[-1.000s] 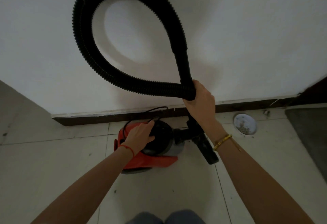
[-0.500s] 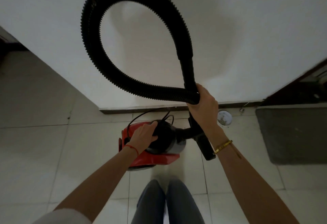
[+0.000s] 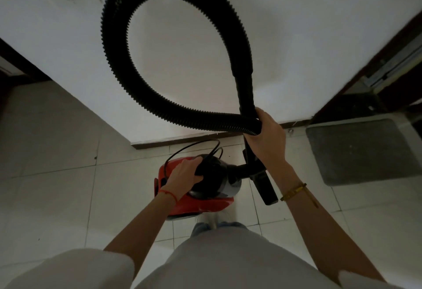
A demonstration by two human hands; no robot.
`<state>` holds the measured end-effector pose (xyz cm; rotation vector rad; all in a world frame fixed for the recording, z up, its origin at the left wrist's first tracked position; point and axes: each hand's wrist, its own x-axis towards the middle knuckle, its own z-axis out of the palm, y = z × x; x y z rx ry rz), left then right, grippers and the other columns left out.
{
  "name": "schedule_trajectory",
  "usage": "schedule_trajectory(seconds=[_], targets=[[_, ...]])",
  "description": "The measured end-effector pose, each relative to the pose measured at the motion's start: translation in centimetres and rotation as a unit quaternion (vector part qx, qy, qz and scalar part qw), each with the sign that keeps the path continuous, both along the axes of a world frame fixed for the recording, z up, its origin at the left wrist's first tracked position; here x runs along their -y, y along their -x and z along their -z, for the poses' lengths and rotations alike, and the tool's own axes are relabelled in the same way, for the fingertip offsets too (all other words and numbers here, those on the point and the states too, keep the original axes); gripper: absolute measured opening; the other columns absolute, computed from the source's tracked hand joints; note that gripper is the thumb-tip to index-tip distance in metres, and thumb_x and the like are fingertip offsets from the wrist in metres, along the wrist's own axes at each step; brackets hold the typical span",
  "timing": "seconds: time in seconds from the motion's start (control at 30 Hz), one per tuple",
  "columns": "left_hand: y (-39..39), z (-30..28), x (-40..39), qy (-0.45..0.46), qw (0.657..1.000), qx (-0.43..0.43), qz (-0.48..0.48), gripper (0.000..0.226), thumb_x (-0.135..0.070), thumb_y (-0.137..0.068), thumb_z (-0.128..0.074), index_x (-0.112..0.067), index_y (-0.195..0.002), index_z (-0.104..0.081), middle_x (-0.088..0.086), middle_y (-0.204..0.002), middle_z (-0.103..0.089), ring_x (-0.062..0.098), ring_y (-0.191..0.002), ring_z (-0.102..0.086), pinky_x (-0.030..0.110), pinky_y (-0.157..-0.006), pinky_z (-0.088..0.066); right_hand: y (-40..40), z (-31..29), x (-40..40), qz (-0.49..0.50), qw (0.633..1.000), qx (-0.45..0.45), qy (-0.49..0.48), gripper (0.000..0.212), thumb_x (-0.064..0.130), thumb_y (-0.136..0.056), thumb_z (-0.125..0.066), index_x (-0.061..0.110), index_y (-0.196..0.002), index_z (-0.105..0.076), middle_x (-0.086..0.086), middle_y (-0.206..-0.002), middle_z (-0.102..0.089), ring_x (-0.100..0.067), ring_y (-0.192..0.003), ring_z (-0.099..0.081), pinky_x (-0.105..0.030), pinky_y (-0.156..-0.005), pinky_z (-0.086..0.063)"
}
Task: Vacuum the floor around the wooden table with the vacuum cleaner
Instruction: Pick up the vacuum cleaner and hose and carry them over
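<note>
left hand [image 3: 182, 175]: its palm and fingertips were hidden against the black handle of the vacuum cleaner [image 3: 203, 199].
right hand [image 3: 266, 139]: its fingers wrapped out of sight behind the hose [image 3: 114, 44] and the tube.
vacuum cleaner: its near underside blurred into the floor, and the left forearm covered part of the red shell.
nozzle [image 3: 266, 186]: partly hidden behind the right wrist.
grey mat [image 3: 356, 151]: cut off by the right edge.
feet: blurred and mostly hidden under the pale shirt [image 3: 228, 256].
right doorway: too dark to make out.
</note>
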<state>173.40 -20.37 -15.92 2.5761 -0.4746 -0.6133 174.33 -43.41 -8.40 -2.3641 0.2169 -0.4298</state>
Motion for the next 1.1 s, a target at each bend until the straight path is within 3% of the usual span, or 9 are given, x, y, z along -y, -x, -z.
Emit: schedule_trajectory(seconds=[0.17, 0.3, 0.43, 0.53, 0.63, 0.87, 1.1], targets=[[0.9, -0.6, 1.3, 0.010, 1.000, 0.007, 0.017, 0.029, -0.018, -0.087, -0.063, -0.017, -0.115, -0.055, -0.001, -0.103, -0.063, 0.015, -0.093, -0.061, 0.016, -0.079, -0.043, 2.3, -0.7, 0.9, 0.029, 1.000, -0.012, -0.003, 0.043, 0.023, -0.082, -0.067, 0.022, -0.123, -0.056, 0.004, -0.100, -0.068, -0.011, -0.083, -0.063, -0.031, -0.072, -0.054], [1.5, -1.1, 2.3, 0.016, 0.999, 0.010, 0.048, 0.030, -0.018, -0.087, -0.064, -0.017, -0.116, -0.056, 0.000, -0.103, -0.065, 0.016, -0.095, -0.063, 0.021, -0.083, -0.048, 4.4, -1.2, 1.3, 0.068, 0.997, -0.022, 0.022, 0.044, 0.024, -0.082, -0.066, 0.025, -0.124, -0.055, 0.006, -0.098, -0.068, -0.009, -0.078, -0.061, -0.031, -0.069, -0.053], [1.9, -1.4, 2.9, 0.020, 0.995, 0.010, 0.093, 0.030, -0.018, -0.085, -0.065, -0.017, -0.114, -0.055, 0.001, -0.102, -0.066, 0.018, -0.094, -0.064, 0.025, -0.084, -0.052, 7.1, -1.8, 1.3, 0.112, 0.993, -0.009, 0.039, 0.042, 0.024, -0.081, -0.066, 0.025, -0.122, -0.058, 0.009, -0.095, -0.068, -0.010, -0.079, -0.062, -0.018, -0.064, -0.040], [2.3, -1.4, 3.5, 0.021, 0.991, 0.021, 0.133, 0.030, -0.019, -0.086, -0.065, -0.016, -0.115, -0.055, 0.002, -0.102, -0.066, 0.019, -0.096, -0.065, 0.025, -0.083, -0.052, 9.5, -2.5, 1.0, 0.163, 0.986, -0.011, 0.044, 0.043, 0.022, -0.080, -0.068, 0.025, -0.121, -0.059, 0.007, -0.096, -0.068, -0.012, -0.082, -0.062, -0.023, -0.069, -0.041], [3.2, -1.8, 4.4, 0.011, 0.980, 0.025, 0.198, 0.041, -0.020, -0.089, -0.063, -0.012, -0.128, -0.051, 0.005, -0.112, -0.064, 0.020, -0.103, -0.063, 0.024, -0.087, -0.048, 13.2, -2.6, 0.5, 0.225, 0.973, 0.000, 0.047, 0.045, 0.018, -0.079, -0.066, 0.024, -0.123, -0.058, 0.004, -0.099, -0.069, -0.018, -0.085, -0.064, -0.031, -0.073, -0.050], [6.0, -1.6, 6.4, 0.009, 0.932, 0.028, 0.361, 0.047, -0.023, -0.085, -0.066, -0.012, -0.128, -0.052, 0.005, -0.113, -0.065, 0.023, -0.107, -0.061, 0.032, -0.095, -0.049, 22.8, -2.5, -1.4, 0.387, 0.921, -0.017, 0.045, 0.044, 0.019, -0.079, -0.065, 0.024, -0.122, -0.058, 0.007, -0.095, -0.067, -0.009, -0.075, -0.057, -0.020, -0.068, -0.035], [11.8, -1.9, 10.2, 0.009, 0.865, 0.009, 0.501, 0.053, -0.020, -0.084, -0.068, -0.016, -0.134, -0.050, 0.005, -0.122, -0.063, 0.021, -0.116, -0.058, 0.035, -0.102, -0.044, 32.6, -2.0, -3.7, 0.537, 0.842, -0.011, 0.044, 0.049, 0.020, -0.076, -0.066, 0.024, -0.124, -0.058, 0.006, -0.102, -0.070, -0.023, -0.079, -0.067, -0.031, -0.067, -0.053]])
